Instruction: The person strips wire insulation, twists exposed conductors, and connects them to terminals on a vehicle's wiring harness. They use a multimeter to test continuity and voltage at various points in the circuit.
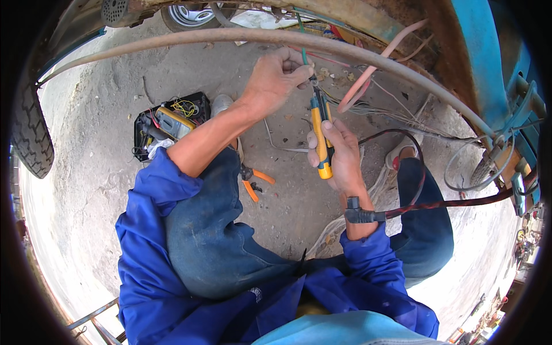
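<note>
My left hand (273,77) is raised under the vehicle's frame, its thumb and fingers pinched on a green wire (304,56) that hangs from above. In my right hand (345,150) is a pair of pliers (317,122) with yellow and dark handles, held upright with the jaws up. The jaws are right by the wire's lower end at my left fingertips; whether they bite on it is too small to tell. A black and dark red cable with a black angled connector (362,214) lies across my right wrist.
An open black case (201,109) with a yellow multimeter (174,122) and wires sits at left. Orange-handled pliers (250,185) lie on the ground between my legs. A long rusty tube (259,37) arches overhead, with a pink hose (368,73), loose wires and blue metal at right.
</note>
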Motion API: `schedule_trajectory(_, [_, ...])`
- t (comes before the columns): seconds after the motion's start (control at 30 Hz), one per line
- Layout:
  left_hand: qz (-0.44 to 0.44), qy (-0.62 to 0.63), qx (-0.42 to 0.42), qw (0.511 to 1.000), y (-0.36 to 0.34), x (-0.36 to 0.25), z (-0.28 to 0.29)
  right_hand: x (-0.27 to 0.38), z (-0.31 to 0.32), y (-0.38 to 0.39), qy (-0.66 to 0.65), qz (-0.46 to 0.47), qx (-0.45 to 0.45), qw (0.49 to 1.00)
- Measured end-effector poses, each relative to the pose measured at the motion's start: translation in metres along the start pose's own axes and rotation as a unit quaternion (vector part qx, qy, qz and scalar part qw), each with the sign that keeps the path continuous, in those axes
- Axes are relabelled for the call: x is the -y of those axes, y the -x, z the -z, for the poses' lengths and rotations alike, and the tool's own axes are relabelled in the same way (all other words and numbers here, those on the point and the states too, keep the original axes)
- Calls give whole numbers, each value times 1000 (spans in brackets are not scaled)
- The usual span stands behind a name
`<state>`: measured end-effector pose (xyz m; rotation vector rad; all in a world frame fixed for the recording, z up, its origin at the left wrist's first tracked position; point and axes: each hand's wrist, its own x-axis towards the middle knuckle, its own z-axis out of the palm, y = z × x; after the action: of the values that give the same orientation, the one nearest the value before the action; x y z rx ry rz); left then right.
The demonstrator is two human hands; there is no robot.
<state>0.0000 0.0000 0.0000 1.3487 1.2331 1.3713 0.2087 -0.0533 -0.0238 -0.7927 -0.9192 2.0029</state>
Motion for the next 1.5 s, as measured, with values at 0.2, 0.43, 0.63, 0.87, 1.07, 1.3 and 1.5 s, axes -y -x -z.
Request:
schedule_trajectory(0.2, [1, -2, 1, 1000, 1, 0, 0, 2, 1, 0, -3, 1, -21, 1000])
schedule_trajectory(0.43, [8, -10, -3, 1000, 2, -1, -1, 4, -1, 1, 9, 10, -32, 999])
schedule_trajectory(0.63, [11, -2, -6, 1000, 2, -2, -2, 4, 0, 1, -3, -3, -16, 1000])
schedule_trajectory(0.87, [13, -5, -6, 1000, 2, -3, 0, 4, -1, -1, 10, 1, -41, 999])
schedule_trajectory(1.07, [-6, -6, -1, 1000, 0, -2, 0, 3, -4, 0, 23, 17, -53, 998])
schedule_trajectory(1.3, [0, 1, -10, 1000, 2, -3, 0, 6, -4, 0, 3, -1, -26, 1000])
schedule_trajectory(1.5, [2, -1, -11, 1000, 3, -4, 0, 2, -1, 0, -3, -3, -24, 1000])
